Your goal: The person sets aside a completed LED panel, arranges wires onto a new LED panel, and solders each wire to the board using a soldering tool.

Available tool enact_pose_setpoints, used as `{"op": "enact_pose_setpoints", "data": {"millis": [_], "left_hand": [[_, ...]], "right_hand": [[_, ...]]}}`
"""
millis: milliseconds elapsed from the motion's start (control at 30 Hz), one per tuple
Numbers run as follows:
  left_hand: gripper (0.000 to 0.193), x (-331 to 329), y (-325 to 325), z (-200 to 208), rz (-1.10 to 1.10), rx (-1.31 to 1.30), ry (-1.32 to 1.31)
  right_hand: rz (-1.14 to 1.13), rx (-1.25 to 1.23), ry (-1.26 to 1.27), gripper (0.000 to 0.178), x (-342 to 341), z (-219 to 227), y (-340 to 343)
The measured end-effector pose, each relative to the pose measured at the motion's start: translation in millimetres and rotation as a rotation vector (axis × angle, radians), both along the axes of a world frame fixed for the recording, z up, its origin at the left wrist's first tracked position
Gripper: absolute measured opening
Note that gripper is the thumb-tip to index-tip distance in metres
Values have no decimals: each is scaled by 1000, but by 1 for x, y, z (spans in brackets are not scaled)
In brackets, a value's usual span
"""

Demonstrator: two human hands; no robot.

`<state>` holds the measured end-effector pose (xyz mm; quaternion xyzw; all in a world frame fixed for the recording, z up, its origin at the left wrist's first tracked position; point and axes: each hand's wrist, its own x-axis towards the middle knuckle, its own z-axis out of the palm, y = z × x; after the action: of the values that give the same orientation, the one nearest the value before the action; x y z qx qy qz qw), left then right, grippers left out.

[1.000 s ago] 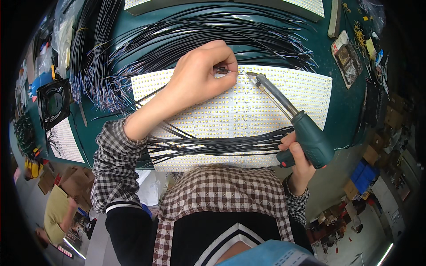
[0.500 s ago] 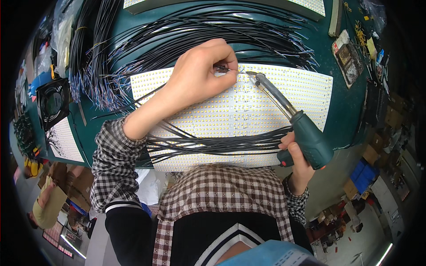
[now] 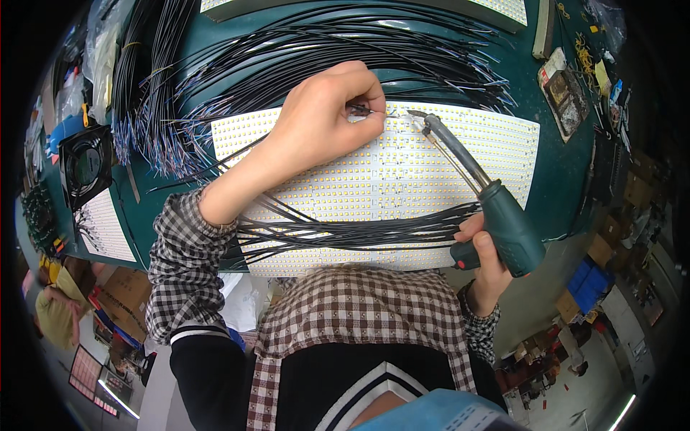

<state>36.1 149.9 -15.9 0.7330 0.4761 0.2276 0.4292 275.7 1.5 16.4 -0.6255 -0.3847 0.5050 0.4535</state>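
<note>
Soldering seems the step in hand; the next move likely calls for a steady wire (image 3: 358, 111) and exact aim with the soldering gun (image 3: 512, 224). The left hand (image 3: 325, 109), arched over the far side of the LED panel (image 3: 445, 176) on the bench (image 3: 557, 169), pinches the wire; the right hand (image 3: 486, 264) curls round the gun's grip.

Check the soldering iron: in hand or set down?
In hand: the right hand grips the iron's green handle, tip over the white board.
</note>
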Motion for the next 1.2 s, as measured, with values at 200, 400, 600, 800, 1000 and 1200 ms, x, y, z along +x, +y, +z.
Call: {"op": "enact_pose_setpoints", "data": {"millis": [200, 400, 600, 800, 1000, 1200], "left_hand": [[9, 0, -4, 7, 4, 8, 48], [8, 2, -17, 6, 24, 88, 36], [12, 7, -16, 4, 133, -27, -120], [9, 11, -20, 4, 20, 195, 202], [10, 17, -28, 3, 138, 148, 66], [10, 15, -26, 5, 269, -53, -152]], "right_hand": [[-9, 28, 65, 20, 0, 0, 2], [-48, 22, -35, 42, -4, 1, 4], [-18, 56, -11, 44, 2, -4, 2], [-41, 74, 12, 44, 4, -6, 2], [-110, 111, 138, 39, 4, -7, 3], [-53, 98, 51, 45, 6, -9, 2]]}}
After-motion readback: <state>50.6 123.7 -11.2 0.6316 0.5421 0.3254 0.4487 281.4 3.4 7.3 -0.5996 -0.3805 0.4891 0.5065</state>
